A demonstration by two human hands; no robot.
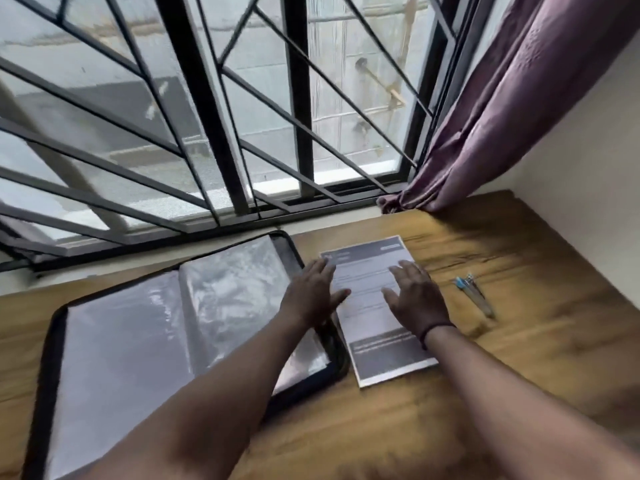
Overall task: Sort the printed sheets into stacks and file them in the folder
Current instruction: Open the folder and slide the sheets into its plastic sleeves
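A stack of printed sheets (372,306) with dark bands at top and bottom lies on the wooden table (519,341). My left hand (313,294) reaches over the stack's left edge, fingers straight, its thumb on the paper. My right hand (415,294) lies flat over the stack's right side, fingers spread. An open black folder (166,327) with clear plastic sleeves lies to the left, its right edge beside the stack. Neither hand holds anything.
Two pens (476,294) lie on the table right of the stack. A barred window (242,116) runs along the far edge. A purple curtain (502,109) hangs at the right, its end resting on the table.
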